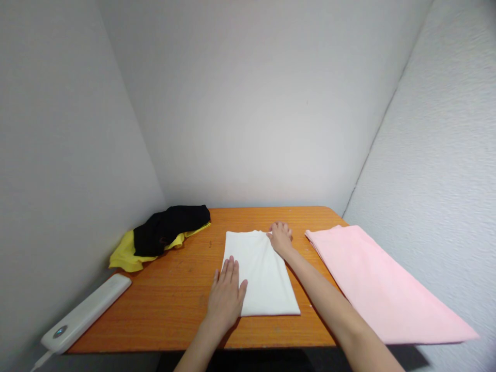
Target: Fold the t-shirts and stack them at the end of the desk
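Note:
A white cloth garment point(263, 281), folded into a rough rectangle, lies flat in the middle of the wooden table. My left hand point(227, 292) rests palm down on its left edge, the fingers stretched out and pointing away from me. At the far right corner of the white garment, my right hand point(280, 236) touches the fabric with its fingers spread and slightly bent. Faint creases run down the cloth from that corner. The underside of both hands is hidden.
Folded pink fabric point(383, 289) covers the table's right side and reaches its front edge. At the back left lie a black garment point(170, 227) and a yellow garment point(129, 253). A white elongated device point(87, 312) with a cable sits front left. Walls enclose the wooden table point(174, 310).

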`<state>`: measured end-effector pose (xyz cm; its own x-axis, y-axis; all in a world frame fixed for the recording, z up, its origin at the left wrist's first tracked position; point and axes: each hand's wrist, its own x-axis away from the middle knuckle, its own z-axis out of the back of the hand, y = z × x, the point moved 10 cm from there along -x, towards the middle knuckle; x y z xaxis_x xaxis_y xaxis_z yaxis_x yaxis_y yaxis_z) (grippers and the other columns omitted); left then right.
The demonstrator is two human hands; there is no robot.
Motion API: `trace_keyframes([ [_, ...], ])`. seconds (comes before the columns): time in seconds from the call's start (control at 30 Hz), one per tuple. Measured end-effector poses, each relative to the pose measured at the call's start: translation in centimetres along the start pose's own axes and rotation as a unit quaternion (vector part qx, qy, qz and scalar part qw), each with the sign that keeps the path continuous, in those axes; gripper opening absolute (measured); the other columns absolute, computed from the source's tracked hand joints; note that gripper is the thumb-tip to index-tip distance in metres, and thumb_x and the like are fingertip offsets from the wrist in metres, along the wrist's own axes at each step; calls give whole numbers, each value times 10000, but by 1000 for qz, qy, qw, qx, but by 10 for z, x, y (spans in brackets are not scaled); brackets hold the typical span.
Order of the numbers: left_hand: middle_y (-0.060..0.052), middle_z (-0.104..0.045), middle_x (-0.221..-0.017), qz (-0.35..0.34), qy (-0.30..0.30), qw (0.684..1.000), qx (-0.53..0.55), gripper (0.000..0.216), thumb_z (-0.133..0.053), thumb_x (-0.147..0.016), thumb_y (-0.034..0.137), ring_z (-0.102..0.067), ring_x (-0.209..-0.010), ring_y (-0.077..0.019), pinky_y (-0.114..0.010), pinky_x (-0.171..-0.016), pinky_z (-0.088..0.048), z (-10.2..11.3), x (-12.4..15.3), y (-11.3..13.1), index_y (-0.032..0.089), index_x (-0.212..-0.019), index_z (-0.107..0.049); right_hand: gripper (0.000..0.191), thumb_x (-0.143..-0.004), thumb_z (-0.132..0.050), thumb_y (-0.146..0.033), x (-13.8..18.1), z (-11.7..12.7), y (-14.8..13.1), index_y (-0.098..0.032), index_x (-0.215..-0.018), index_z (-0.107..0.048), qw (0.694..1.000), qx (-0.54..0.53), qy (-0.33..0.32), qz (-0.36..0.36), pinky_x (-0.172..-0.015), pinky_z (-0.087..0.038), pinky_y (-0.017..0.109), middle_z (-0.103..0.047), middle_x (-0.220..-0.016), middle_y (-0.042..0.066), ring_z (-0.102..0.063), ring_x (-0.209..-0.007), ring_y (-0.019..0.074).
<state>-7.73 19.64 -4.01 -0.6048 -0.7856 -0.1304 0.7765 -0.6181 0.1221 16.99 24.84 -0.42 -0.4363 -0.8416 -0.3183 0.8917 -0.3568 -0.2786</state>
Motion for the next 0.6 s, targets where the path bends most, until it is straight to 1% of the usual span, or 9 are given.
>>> trace_keyframes([
  [0.07, -119, -171, -1572, 0, -1, 1000, -4, 624, -229, -982, 446, -174, -1458, -272, -490, -1165, -234, -2, -1, 0, 87, -1486, -314, 383, -931, -526, -320, 18, 9, -21, -142, -1270, -527, 1000, 3, 12, 28, -1032, -236, 468, -415, -1423, 175, -307, -1308, 321],
  [0.1, -119, -174, -1571, 0, -1, 1000, -6, 625, -232, -981, 448, -177, -1457, -272, -488, -1162, -241, -3, -1, 0, 87, -1484, -320, 448, -940, -511, -345, 31, 12, -36, -133, -1333, -479, 998, 0, 8, 62, -1068, -209, 477, -359, -1476, 175, -258, -1355, 320],
  [0.13, -120, -177, -1570, 0, 1, 1000, -7, 626, -234, -980, 449, -180, -1456, -273, -485, -1159, -249, -4, -1, -1, 86, -1482, -325, 504, -950, -491, -379, 49, 13, -52, -122, -1380, -437, 994, -6, -6, 108, -1095, -190, 479, -320, -1507, 174, -222, -1387, 315],
  [0.2, -124, -185, -1568, -4, 4, 1000, -11, 631, -232, -979, 450, -185, -1454, -273, -477, -1156, -261, -6, -2, -2, 77, -1479, -327, 607, -962, -448, -456, 93, 10, -82, -99, -1445, -361, 976, -30, -55, 207, -1131, -182, 456, -265, -1541, 174, -186, -1423, 295],
  [0.27, -130, -194, -1566, -13, 7, 1000, -21, 633, -226, -978, 439, -188, -1453, -275, -473, -1154, -265, -8, -3, -2, 61, -1476, -326, 708, -965, -390, -538, 135, 7, -95, -73, -1488, -281, 962, -48, -97, 252, -1156, -169, 450, -176, -1567, 177, -117, -1449, 292],
  [0.33, -134, -208, -1563, -23, 13, 999, -34, 636, -226, -974, 432, -198, -1450, -277, -473, -1149, -274, -10, -4, -1, 49, -1471, -333, 775, -964, -334, -589, 164, 5, -94, -48, -1507, -220, 959, -58, -128, 245, -1172, -149, 464, -100, -1574, 181, -56, -1457, 298],
  [0.4, -140, -224, -1559, -33, 26, 998, -44, 643, -232, -968, 436, -217, -1445, -283, -478, -1138, -294, -10, -5, -1, 43, -1462, -347, 805, -961, -310, -608, 180, 4, -87, -40, -1516, -177, 961, -61, -151, 224, -1181, -130, 483, -46, -1574, 175, -13, -1456, 302],
  [0.5, -157, -254, -1548, -55, 42, 996, -50, 646, -244, -958, 434, -236, -1439, -293, -488, -1121, -319, -13, -5, 0, 31, -1444, -375, 804, -960, -312, -606, 185, 11, -82, -61, -1526, -140, 962, -65, -160, 213, -1187, -103, 501, -8, -1575, 150, 26, -1454, 295],
  [0.6, -167, -281, -1539, -74, 53, 995, -46, 638, -252, -948, 423, -234, -1439, -295, -496, -1107, -337, -16, -5, 0, 32, -1431, -397, 778, -969, -311, -587, 183, 23, -82, -75, -1528, -135, 964, -74, -153, 206, -1192, -93, 491, -15, -1576, 143, 20, -1455, 284],
])
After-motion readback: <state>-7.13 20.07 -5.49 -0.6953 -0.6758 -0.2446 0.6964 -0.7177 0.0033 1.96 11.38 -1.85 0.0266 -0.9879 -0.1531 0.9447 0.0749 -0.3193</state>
